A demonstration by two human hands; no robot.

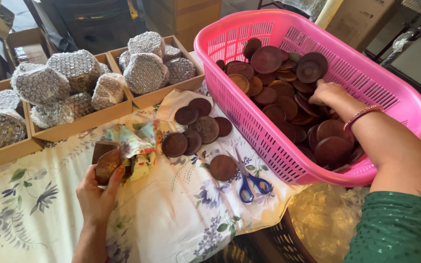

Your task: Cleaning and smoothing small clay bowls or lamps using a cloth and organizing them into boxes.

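Sorting round brown discs at a cloth-covered table.
Left hand [96, 195] clamped on brown pieces [105, 160] and floral rag [140, 146]; right hand [328, 93] reaching among discs [278, 92] in pink basket [366, 73], grip hidden.

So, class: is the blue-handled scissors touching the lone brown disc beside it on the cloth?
Touching: the head view shows the scissors blade tips meeting the disc's edge.

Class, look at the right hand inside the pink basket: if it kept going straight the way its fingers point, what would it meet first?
Probably the brown wooden discs just beyond the right hand, before the pink basket wall; depth is unclear.
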